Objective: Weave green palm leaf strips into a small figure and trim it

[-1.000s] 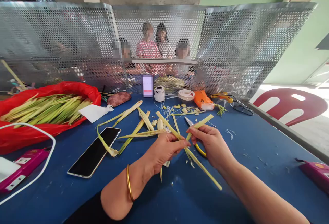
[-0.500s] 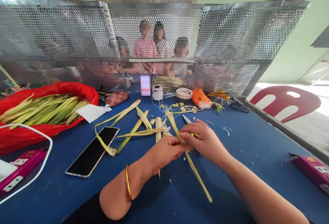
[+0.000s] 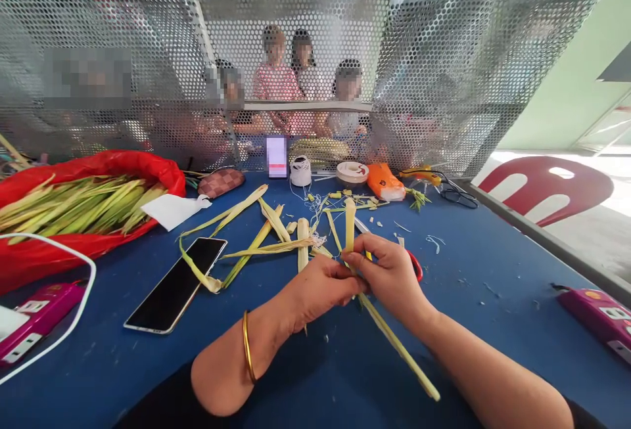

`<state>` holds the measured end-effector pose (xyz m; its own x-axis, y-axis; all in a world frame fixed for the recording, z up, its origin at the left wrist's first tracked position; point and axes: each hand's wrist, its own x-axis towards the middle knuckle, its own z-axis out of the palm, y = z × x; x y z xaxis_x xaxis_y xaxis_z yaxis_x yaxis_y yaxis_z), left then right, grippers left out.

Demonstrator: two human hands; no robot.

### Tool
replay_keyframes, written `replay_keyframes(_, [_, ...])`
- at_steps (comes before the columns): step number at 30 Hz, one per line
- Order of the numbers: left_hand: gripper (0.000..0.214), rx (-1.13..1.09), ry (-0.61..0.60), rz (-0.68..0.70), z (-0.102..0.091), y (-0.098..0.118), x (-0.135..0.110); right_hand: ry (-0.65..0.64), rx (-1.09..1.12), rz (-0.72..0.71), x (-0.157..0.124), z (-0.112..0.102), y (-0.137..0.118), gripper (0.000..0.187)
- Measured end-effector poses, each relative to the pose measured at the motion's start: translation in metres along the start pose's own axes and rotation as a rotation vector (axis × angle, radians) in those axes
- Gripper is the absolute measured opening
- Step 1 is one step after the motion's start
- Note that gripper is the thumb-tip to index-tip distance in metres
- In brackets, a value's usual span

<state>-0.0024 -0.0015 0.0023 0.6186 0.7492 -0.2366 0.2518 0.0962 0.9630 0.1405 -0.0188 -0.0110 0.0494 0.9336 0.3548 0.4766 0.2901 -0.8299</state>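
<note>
My left hand [image 3: 328,284] pinches a pale yellow-green corn husk strip [image 3: 401,349] at the middle. My right hand [image 3: 387,268] is closed on the same strip, its thumb and fingers meeting the left fingertips. A broad flat end [image 3: 350,225] stands up above the fingers, while a long narrow part slants down to the right. How the pieces join is hidden by the fingers. Partly behind my right hand lie scissors with a red handle [image 3: 417,266]. More husk pieces [image 3: 269,255] lie crossed just left of my hands.
A red plastic bag [image 3: 172,176] full of husks sits at left, near a black phone [image 3: 175,288]. Along the back stand a thread spool [image 3: 300,173], a tape roll [image 3: 351,173] and an orange packet [image 3: 384,182]. Purple power strips [image 3: 599,317] flank the table. People sit behind a perforated metal screen [image 3: 305,15].
The broad end of the husk strip now points upright above my fingers, and the lower part has swung right. My right hand has curled in closer. The scissors' red handle has come into sight.
</note>
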Motion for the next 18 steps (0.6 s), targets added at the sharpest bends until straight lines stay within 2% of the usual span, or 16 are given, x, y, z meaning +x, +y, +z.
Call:
replay_keyframes(4, [0.032,-0.094,-0.001,-0.019,0.004,-0.002,0.001,-0.035,-0.056,-0.053,0.002,0.002,0.001,0.017])
replay_keyframes(6, [0.032,-0.179,0.021,-0.023,0.005,-0.003,0.003,-0.028,-0.122,-0.146,0.005,-0.003,0.001,0.018])
replay_keyframes(9, [0.032,-0.349,0.092,-0.020,0.002,-0.004,0.005,0.105,-0.212,-0.295,0.013,-0.018,0.000,0.015])
replay_keyframes(11, [0.039,-0.447,0.141,-0.014,-0.003,-0.003,0.006,0.164,-0.233,-0.232,0.018,-0.030,-0.001,0.022])
replay_keyframes(12, [0.043,-0.483,0.167,-0.013,-0.005,-0.002,0.006,0.126,-0.240,-0.152,0.019,-0.036,-0.002,0.028])
replay_keyframes(13, [0.044,-0.503,0.190,-0.010,-0.007,-0.002,0.005,0.037,-0.243,-0.067,0.020,-0.040,-0.002,0.034])
replay_keyframes(15, [0.040,-0.508,0.242,0.009,-0.010,-0.001,0.005,-0.218,-0.241,0.048,0.021,-0.043,-0.003,0.040])
replay_keyframes(17, [0.034,-0.488,0.285,0.035,-0.010,-0.001,0.006,-0.414,-0.243,0.063,0.019,-0.040,-0.003,0.037])
replay_keyframes(18, [0.032,-0.481,0.304,0.049,-0.009,-0.002,0.007,-0.449,-0.256,0.045,0.017,-0.037,-0.003,0.035])
